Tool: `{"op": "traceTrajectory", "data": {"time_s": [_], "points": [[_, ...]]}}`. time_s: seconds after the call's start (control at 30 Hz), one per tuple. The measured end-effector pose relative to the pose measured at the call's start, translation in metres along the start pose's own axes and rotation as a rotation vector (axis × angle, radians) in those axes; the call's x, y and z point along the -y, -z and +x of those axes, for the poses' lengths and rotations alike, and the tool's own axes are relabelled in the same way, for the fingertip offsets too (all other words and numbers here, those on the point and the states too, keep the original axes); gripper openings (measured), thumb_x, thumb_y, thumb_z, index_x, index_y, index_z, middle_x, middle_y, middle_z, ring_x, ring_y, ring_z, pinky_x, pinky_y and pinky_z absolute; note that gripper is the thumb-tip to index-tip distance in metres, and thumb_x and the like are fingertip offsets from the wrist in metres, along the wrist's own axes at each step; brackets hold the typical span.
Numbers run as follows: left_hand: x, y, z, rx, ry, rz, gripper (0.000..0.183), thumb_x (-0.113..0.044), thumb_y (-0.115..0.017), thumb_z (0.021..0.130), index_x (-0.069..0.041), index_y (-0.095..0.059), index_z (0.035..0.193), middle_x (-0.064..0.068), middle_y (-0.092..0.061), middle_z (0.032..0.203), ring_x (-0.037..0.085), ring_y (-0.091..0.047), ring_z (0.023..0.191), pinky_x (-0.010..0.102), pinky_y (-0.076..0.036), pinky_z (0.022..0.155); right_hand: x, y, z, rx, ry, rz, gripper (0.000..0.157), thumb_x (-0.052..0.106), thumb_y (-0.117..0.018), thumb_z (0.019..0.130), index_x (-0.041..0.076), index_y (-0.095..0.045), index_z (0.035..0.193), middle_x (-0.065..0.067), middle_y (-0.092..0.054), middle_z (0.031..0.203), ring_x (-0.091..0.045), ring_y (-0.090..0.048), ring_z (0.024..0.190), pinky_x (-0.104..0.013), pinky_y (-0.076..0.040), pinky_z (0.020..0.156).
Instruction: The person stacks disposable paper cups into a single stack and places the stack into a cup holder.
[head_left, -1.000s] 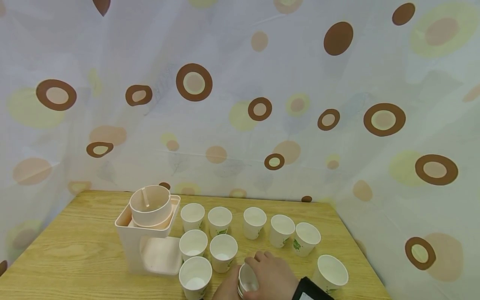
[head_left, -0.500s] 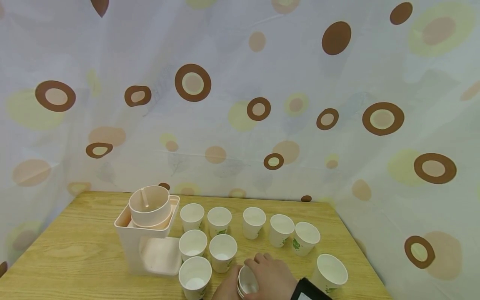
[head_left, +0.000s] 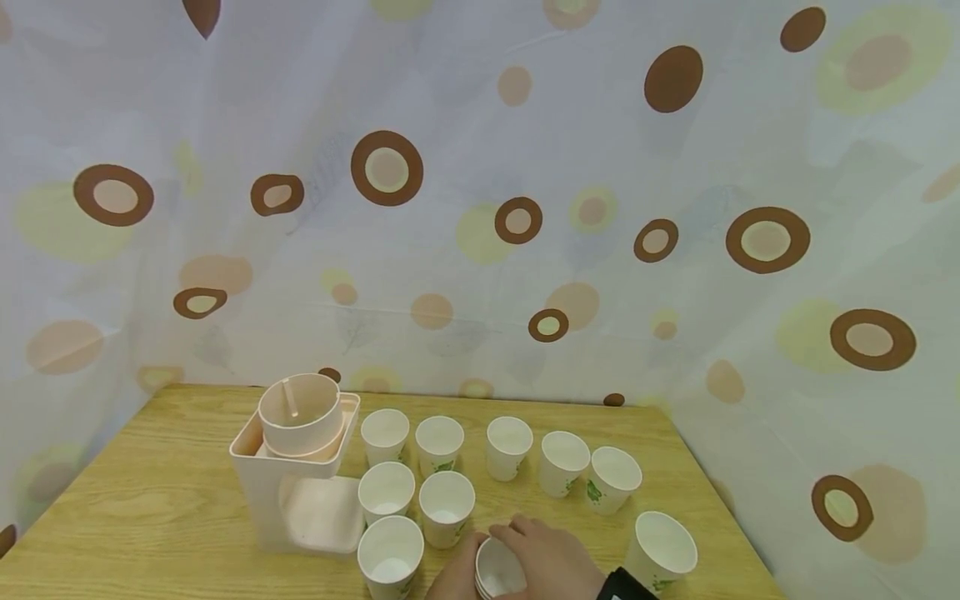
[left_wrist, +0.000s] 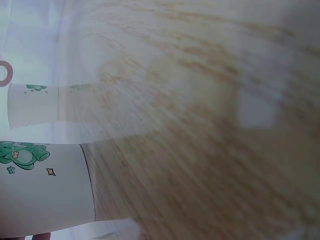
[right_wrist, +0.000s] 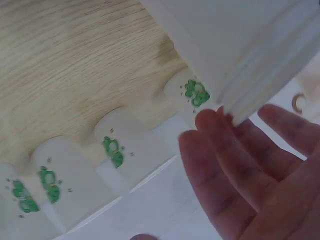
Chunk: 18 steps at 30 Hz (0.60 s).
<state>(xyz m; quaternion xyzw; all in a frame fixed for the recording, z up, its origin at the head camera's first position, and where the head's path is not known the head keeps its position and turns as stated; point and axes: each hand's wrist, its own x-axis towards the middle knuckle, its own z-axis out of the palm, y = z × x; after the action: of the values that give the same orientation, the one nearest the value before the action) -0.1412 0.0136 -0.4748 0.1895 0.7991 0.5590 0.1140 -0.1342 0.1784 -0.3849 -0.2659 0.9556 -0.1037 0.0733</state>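
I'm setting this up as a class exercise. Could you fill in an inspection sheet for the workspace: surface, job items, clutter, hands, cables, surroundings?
Surface: wood-grain table.
Job's things: nine separate white cups standing upright, mouths up, green prints visible on several; a stack of nested cups between the hands, its exact count unclear.
Clutter: pale pink container at the picture's left, with a round cup-shaped part on top; its purpose is unclear.
Hands: left hand and right hand hold the stack from opposite sides; black band on the right wrist.
Cables: nothing seen.
Surroundings: pale sheet with brown, peach and yellow-green spots behind the table.
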Motion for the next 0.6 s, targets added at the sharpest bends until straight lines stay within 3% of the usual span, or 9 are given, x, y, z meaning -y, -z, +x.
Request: {"op": "traceTrajectory", "data": {"time_s": [0.13, 0.23, 0.3, 0.43, 0.6], "points": [[0.001, -0.001, 0.000, 0.018, 0.004, -0.057, 0.064, -0.013, -0.081, 0.065, -0.003, -0.045, 0.116, 0.011, -0.060, 0.108, 0.021, -0.059, 0.093, 0.031, -0.048, 0.081, -0.020, 0.003, -0.014, -0.155, -0.128, 0.058, 0.076, 0.059, -0.063, 0.077, 0.004, -0.052, 0.128, -0.015, -0.059, 0.119, -0.033, -0.059, 0.104, -0.043, -0.051, 0.074], [0.002, -0.002, -0.001, 0.016, -0.012, -0.072, 0.065, -0.012, -0.082, 0.064, -0.002, -0.044, 0.116, 0.011, -0.058, 0.110, 0.020, -0.058, 0.095, 0.030, -0.047, 0.082, -0.046, 0.008, -0.025, -0.298, -0.284, -0.005, 0.071, 0.055, -0.066, 0.077, 0.001, -0.056, 0.122, -0.017, -0.060, 0.117, -0.036, -0.058, 0.105, -0.049, -0.049, 0.080], [0.001, -0.003, -0.002, 0.010, -0.023, -0.074, 0.065, -0.012, -0.082, 0.064, -0.001, -0.044, 0.116, 0.011, -0.057, 0.110, 0.020, -0.058, 0.096, 0.029, -0.047, 0.083, -0.065, 0.011, -0.032, -0.331, -0.401, -0.050, 0.069, 0.054, -0.067, 0.076, 0.001, -0.058, 0.119, -0.020, -0.060, 0.115, -0.039, -0.056, 0.104, -0.052, -0.048, 0.079], [0.000, -0.004, -0.002, -0.001, -0.019, -0.055, 0.066, -0.013, -0.082, 0.063, -0.002, -0.045, 0.116, 0.012, -0.057, 0.111, 0.022, -0.058, 0.096, 0.031, -0.047, 0.082, -0.105, 0.009, -0.045, -0.293, -0.581, -0.096, 0.075, 0.059, -0.064, 0.076, -0.003, -0.057, 0.120, -0.029, -0.056, 0.116, -0.050, -0.051, 0.104, -0.061, -0.045, 0.078], [0.000, -0.004, -0.001, -0.002, 0.001, 0.006, 0.065, -0.014, -0.081, 0.064, -0.001, -0.046, 0.116, 0.012, -0.059, 0.110, 0.025, -0.060, 0.092, 0.035, -0.048, 0.081, -0.136, 0.003, -0.055, -0.165, -0.695, -0.045, 0.088, 0.066, -0.060, 0.074, -0.008, -0.053, 0.121, -0.035, -0.050, 0.116, -0.056, -0.046, 0.102, -0.065, -0.040, 0.083]]}}
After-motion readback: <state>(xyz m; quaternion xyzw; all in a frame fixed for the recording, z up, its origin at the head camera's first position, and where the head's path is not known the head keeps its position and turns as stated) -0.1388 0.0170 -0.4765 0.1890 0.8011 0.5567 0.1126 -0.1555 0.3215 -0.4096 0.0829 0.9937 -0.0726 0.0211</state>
